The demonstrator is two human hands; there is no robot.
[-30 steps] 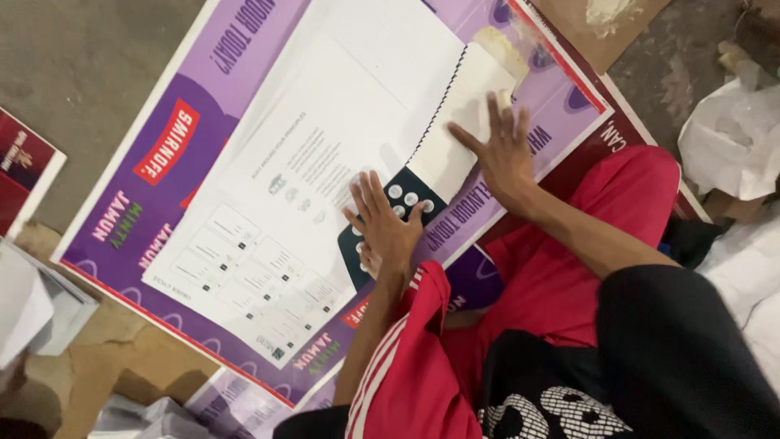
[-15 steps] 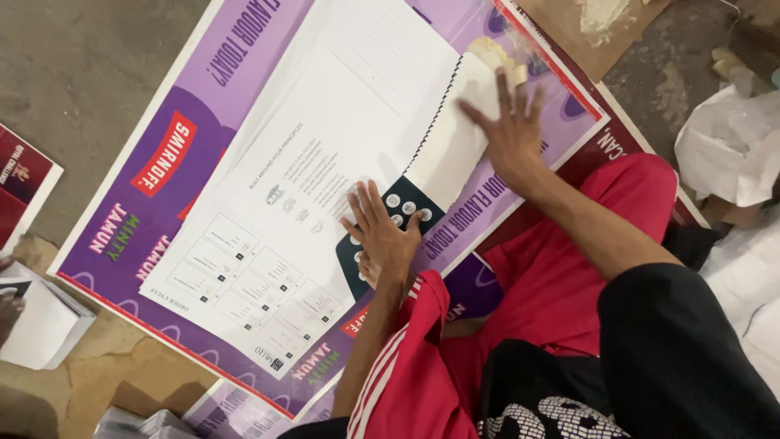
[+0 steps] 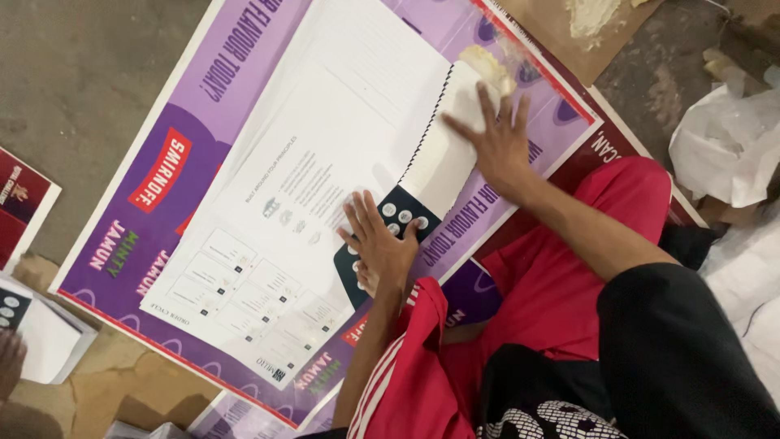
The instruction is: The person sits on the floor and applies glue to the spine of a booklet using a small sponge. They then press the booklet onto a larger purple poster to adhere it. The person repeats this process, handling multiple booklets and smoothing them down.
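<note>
Setting: a person sits on a rough grey concrete floor point(image 3: 89, 73), legs in red trousers with white side stripes point(image 3: 561, 301), torso in a black top with white print point(image 3: 666, 358).
Work surface: a large purple printed poster board with a red edge point(image 3: 162, 203) lies flat on the floor in front of the knees.
Main thing: a big white printed paper sheet with small diagrams and text blocks point(image 3: 325, 187) lies spread on top of the purple board, running from the upper middle down to the lower left.
Folded flap: a narrower white paper flap with a dotted black edge point(image 3: 443, 150) lies over the sheet's right side, ending in a dark panel with pale round dots point(image 3: 398, 215).
Left hand: the left hand point(image 3: 380, 244) lies flat and open, fingers spread, palm pressing on the sheet just beside the dark dotted panel; it grasps nothing.
Right hand: the right hand point(image 3: 496, 142) is also open with fingers splayed, pressing down on the far end of the white flap; nothing is gripped.
Left edge: a small stack of white booklets point(image 3: 45, 337) sits apart on the floor, and a dark red card point(image 3: 20, 207) lies above it.
Right side: crumpled white paper point(image 3: 723, 146) lies beyond the right knee.
Top: a brown cardboard piece point(image 3: 561, 36) lies past the board's upper corner.
</note>
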